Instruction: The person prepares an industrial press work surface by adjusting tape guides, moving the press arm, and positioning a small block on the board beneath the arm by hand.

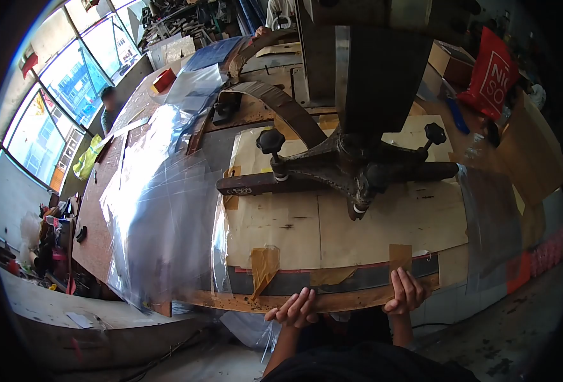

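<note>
My left hand [294,309] has its fingers curled over the wooden front edge [351,302] of a worktable, thumb out of sight. Further right, my right hand [407,291] holds the same edge, fingertips up over it beside a strip of brown tape [400,256]. Behind the hands lies a pale flat board [275,223], taped down with another brown tape piece [265,266]. Over the board stands a heavy metal press head [351,159] with a black knob [270,141] on the left, another black knob [435,133] on the right, and a dark crossbar [249,184].
Clear plastic sheets [160,229] cover the left side, and another plastic sheet [492,223] hangs at the right. A red bag [490,76] and a blue-handled tool [457,116] lie at the back right. A roll of tape [163,80] sits far left. A person [108,108] is near the windows.
</note>
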